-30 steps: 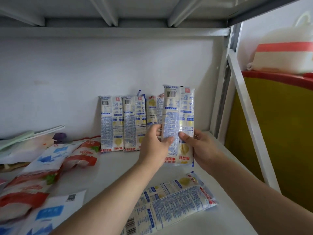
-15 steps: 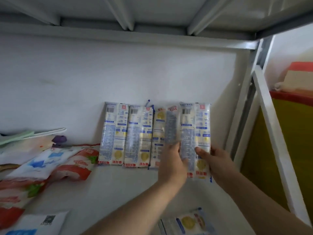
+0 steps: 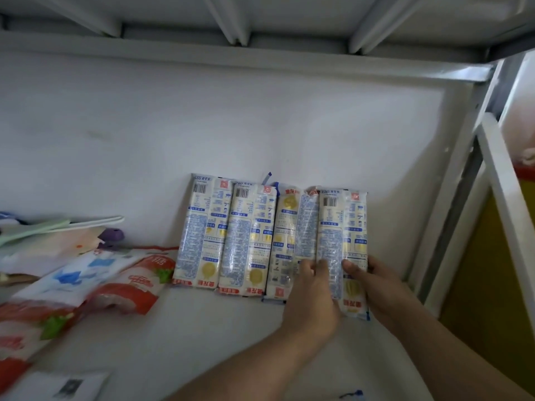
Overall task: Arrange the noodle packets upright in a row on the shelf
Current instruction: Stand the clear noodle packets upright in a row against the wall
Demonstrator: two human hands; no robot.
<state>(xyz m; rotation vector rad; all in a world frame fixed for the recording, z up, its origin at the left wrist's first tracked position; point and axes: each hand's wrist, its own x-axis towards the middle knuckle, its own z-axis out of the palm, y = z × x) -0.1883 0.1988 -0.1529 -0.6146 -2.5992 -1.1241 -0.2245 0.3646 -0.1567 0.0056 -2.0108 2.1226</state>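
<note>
Three noodle packets [image 3: 225,235] stand upright side by side against the white back wall of the shelf [image 3: 202,337]. A fourth noodle packet [image 3: 343,227] stands at the right end of the row, its top leaning on the wall. My left hand [image 3: 311,296] grips its lower left edge and my right hand [image 3: 373,282] holds its lower right edge, thumb on the front. The blue corner of another packet [image 3: 351,395] shows at the bottom edge.
Red-and-white and blue-and-white bags [image 3: 95,285] lie flat at the left, with a green and white utensil [image 3: 58,225] and a purple object [image 3: 111,235] behind. A white shelf post [image 3: 451,198] stands right of the row. A yellow panel [image 3: 492,285] lies beyond it.
Both hands have carried the held packet back to the wall and set it at the right end of the row. The view has tilted up, so the loose packets near me have left the frame.
</note>
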